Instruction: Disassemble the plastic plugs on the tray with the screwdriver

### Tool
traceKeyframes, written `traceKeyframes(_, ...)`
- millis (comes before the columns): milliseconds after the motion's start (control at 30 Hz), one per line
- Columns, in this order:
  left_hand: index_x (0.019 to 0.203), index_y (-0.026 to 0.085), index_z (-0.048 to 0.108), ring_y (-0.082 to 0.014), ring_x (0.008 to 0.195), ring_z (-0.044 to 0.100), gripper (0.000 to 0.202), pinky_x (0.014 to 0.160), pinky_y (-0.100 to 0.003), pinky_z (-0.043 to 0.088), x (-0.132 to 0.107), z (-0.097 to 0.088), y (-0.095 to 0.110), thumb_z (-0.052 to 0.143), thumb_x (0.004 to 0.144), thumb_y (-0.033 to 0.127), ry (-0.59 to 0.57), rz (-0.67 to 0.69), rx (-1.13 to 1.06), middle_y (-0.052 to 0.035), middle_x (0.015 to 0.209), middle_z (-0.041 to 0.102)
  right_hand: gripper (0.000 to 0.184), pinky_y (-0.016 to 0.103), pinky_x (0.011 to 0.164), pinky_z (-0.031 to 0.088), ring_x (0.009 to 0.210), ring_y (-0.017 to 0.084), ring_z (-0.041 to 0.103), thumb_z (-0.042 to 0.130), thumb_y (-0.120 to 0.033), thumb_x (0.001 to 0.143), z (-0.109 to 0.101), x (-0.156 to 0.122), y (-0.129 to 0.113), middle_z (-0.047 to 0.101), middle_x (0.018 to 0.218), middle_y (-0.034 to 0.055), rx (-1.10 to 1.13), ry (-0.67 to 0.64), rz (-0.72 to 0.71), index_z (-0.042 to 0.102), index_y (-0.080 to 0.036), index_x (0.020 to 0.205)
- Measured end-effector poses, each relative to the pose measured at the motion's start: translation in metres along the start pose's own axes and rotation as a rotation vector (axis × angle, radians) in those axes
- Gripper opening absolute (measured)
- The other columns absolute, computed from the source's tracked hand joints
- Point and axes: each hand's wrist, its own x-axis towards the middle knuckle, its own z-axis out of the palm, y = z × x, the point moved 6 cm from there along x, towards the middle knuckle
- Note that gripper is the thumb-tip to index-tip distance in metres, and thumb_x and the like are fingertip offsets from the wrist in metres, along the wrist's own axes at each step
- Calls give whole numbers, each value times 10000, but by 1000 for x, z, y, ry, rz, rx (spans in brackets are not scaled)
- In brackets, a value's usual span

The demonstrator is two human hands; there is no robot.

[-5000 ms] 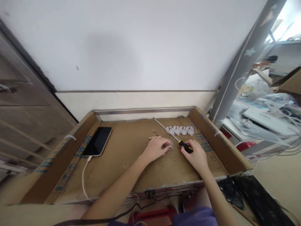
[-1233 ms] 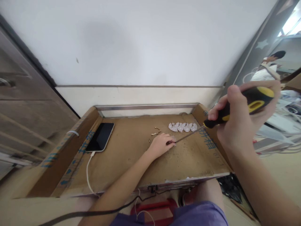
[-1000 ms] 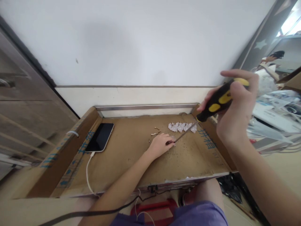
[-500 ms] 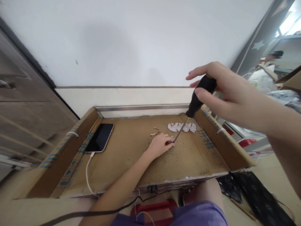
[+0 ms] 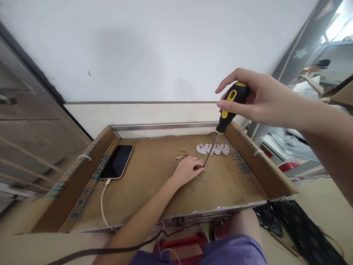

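Note:
My right hand (image 5: 245, 97) is closed around the black and yellow handle of a screwdriver (image 5: 234, 105). The screwdriver slants down to the left, and its tip meets a small piece at the fingertips of my left hand (image 5: 189, 169). That left hand rests on the cardboard tray (image 5: 154, 191) with its fingers curled onto the small piece, which is mostly hidden. Just behind, several clear plastic pieces with metal pins (image 5: 217, 149) sit in a row. Small brass-coloured metal parts (image 5: 182, 157) lie beyond my left knuckles.
A phone (image 5: 117, 162) with a white cable (image 5: 102, 202) lies at the tray's left. Cardboard walls (image 5: 259, 165) rise on both sides, and a white wall (image 5: 154, 55) stands behind. A dark cable (image 5: 110, 251) crosses over my lap. Another person (image 5: 318, 66) is far right.
My right hand has turned the screwdriver, bringing the yellow part of its handle into view, and shifted slightly left. My left hand stays in place.

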Motion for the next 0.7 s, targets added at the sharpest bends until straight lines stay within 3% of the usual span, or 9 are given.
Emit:
traceKeyframes(67,803,211,665,-154,769,536,124,713,-270,393,0,0,-1,587,827,305,2,-1,1,2,803,650,263,214,488,318,452,46,372,594,-435,783,4,-2,0,469,532,-50,-29,-28,34,559,-203,901)
traceKeyframes(133,818,213,668,-156,777,539,130,717,-272,396,0,0,-1,583,830,309,-3,-7,2,-1,807,649,290,228,502,313,454,51,357,600,-467,767,5,-4,-1,458,517,-40,-72,26,58,539,-185,800)
traceKeyframes(367,833,222,678,-154,803,556,134,745,-278,406,-1,0,1,575,836,307,-22,-42,-47,-1,816,652,130,250,555,325,494,60,354,566,-243,724,-11,-10,-1,464,548,-19,-82,338,67,475,-174,663)
traceKeyframes(700,802,204,669,-156,786,543,149,725,-275,399,0,0,0,579,834,319,-12,-28,-13,-7,808,643,158,262,547,347,481,67,344,562,-255,757,-7,-15,-4,437,531,-19,-63,355,35,452,-177,673)
